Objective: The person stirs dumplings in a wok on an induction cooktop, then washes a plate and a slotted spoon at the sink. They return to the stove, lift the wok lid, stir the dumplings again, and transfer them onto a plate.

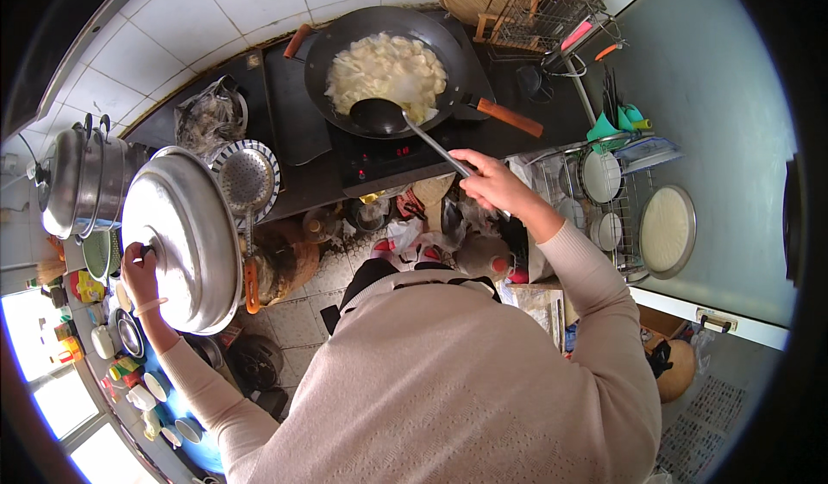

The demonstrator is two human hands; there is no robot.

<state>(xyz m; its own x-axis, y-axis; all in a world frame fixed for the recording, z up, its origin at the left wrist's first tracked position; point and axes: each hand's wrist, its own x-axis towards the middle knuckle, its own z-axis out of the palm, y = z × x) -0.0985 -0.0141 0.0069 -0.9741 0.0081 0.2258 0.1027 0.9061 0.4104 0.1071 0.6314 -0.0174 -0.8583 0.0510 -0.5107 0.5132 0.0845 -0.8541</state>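
My right hand grips the metal handle of a ladle. The ladle's dark bowl rests in the near side of a wok, against a mass of pale pieces that look like dumplings in liquid. Faint steam hangs above them. Under the wok is an induction cooktop with lit red digits; the wok's wooden handle points right. Off to the left, my left hand pinches the dark knob of a large domed metal lid. The lid is held tilted, away from the wok.
A perforated skimmer lies on a blue-patterned dish beside the lid. Left of it stand a stacked steamer pot and a plastic bag. Rightward are a wire dish rack and a knife rack. Bags and a bottle crowd the floor.
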